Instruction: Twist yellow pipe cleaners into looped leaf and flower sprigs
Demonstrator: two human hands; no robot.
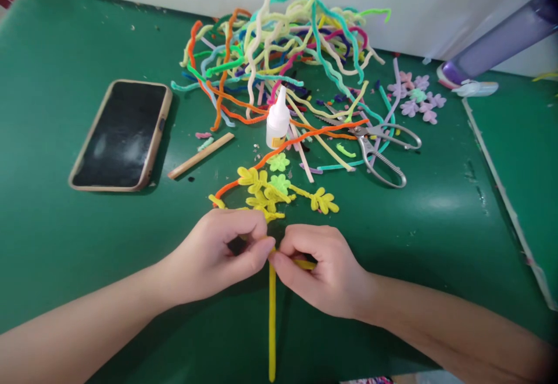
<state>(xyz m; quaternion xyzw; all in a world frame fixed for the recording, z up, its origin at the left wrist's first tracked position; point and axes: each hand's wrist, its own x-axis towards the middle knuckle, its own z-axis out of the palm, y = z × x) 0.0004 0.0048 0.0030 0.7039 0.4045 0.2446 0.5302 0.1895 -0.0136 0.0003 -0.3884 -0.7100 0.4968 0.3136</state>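
My left hand (222, 253) and my right hand (320, 271) meet at the middle of the green table (65, 221), both pinched on a yellow pipe cleaner (272, 320) whose long end runs down toward me. Just beyond my fingers lie several small yellow and light-green pipe-cleaner flowers (270, 189). An orange pipe cleaner (296, 143) crosses them diagonally.
A tangled heap of coloured pipe cleaners (279, 41) fills the back centre. A white glue bottle (278, 119) stands in front of it. Metal scissors (379, 146) lie to the right, purple flowers (416, 99) beyond them. A phone (122, 134) and a wooden stick (200, 155) lie left.
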